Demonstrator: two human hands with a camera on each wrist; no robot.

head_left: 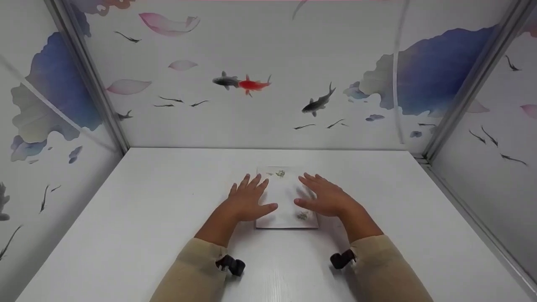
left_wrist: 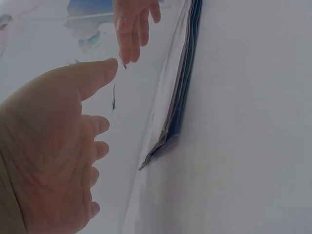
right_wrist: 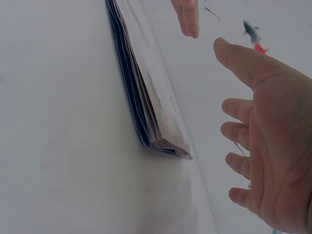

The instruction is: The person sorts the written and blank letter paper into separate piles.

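A flat white rectangular packet [head_left: 284, 193] lies on the table, its top printed with small greenish-gold floral marks near two corners. In the left wrist view the edge of the packet [left_wrist: 180, 73] shows several folded layers, some dark blue; the right wrist view shows the same layering on the packet [right_wrist: 141, 83]. My left hand [head_left: 248, 202] hovers over its left side, palm down, fingers spread and straight. Over the right side hangs my right hand [head_left: 329, 198], likewise palm down with fingers extended. Neither hand holds anything, and both thumbs point inward across the packet.
The white table [head_left: 168, 188] stretches out around the packet. Behind it stands a white wall panel [head_left: 260, 121] printed with fish, petals and blue leaves, with similar panels at both sides. Metal posts [head_left: 90, 79] mark the corners. Black wrist devices [head_left: 231, 265] sit at the beige sleeves [head_left: 188, 268].
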